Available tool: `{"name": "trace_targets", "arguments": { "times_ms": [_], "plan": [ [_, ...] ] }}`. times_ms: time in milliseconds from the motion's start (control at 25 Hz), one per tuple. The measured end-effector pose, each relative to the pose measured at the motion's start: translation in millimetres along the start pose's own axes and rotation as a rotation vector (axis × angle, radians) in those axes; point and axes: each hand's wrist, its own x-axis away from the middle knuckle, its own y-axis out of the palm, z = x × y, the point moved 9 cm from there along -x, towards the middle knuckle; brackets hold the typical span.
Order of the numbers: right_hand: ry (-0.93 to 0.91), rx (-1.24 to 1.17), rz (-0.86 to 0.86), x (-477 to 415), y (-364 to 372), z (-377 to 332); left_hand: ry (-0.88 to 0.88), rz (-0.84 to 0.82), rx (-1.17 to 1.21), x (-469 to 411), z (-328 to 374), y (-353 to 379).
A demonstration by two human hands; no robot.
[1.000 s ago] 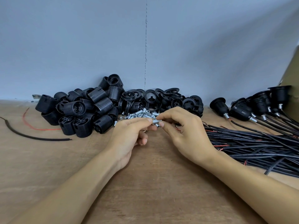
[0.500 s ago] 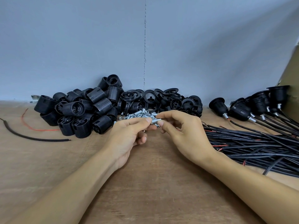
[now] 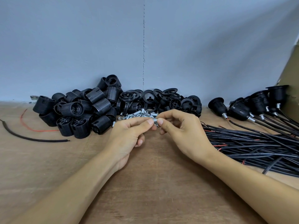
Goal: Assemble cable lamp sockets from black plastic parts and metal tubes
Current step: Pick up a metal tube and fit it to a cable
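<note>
Far left of the bench [image 3: 48, 167]: one loose black cable offcut [image 3: 32, 138] lies curved on the wood, with a thin red wire [image 3: 34, 129] just beyond it. A small metal bracket [image 3: 33, 97] sits at the foot of the grey wall [image 3: 80, 46].

Left of centre: a heap of black threaded socket bodies [image 3: 77, 113] is piled against the wall. Some lie on their sides and some have the open end toward you. Touching it on the right is a heap of black rings and caps [image 3: 161, 99].

Near side of those two heaps, where they meet: a small pile of loose metal tubes [image 3: 137, 114] lies on the bench, just beyond your hands.

Centre: your left hand [image 3: 127, 136] has thumb and forefinger pinching one short metal tube [image 3: 155, 122] by its left end. Its remaining fingers [image 3: 140, 141] are curled under the palm. Your right hand [image 3: 182, 133] meets it from the right, thumb and forefinger pinching the same tube at its right end, with the other fingers loosely curled. The tube lies roughly level between the two pinches, at the near edge of the loose pile. Whether it touches that pile cannot be told.

Right: a thick bundle of black cables [image 3: 250, 143] lies across the bench from just beside your right hand to the right edge. Red conductor ends show here and there.

Far right: a group of assembled sockets [image 3: 241, 109] lies by the wall, each with a metal tube at its neck and a black cable leading out. A brown cardboard panel [image 3: 291, 70] stands at the right edge.
</note>
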Motion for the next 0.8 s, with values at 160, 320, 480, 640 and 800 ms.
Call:
{"name": "trace_targets", "arguments": {
  "times_ms": [160, 320, 480, 640, 800],
  "plan": [
    [-0.021, -0.014, 0.034, 2, -3, -4, -0.004, -0.022, -0.008, 1, 2, 3],
    [-0.044, 0.007, 0.052, 4, -2, -8, -0.019, -0.038, -0.012, 1, 2, 5],
    [-0.076, 0.059, 0.079, 5, -3, -11, -0.028, -0.036, 0.037, 1, 1, 4],
    [-0.009, -0.008, 0.068, 4, -2, -2, -0.024, -0.016, 0.061, 1, 0, 2],
    [0.058, -0.063, 0.051, 1, -1, 5, 0.021, -0.029, 0.037, 2, 2, 4]
  ]
}}
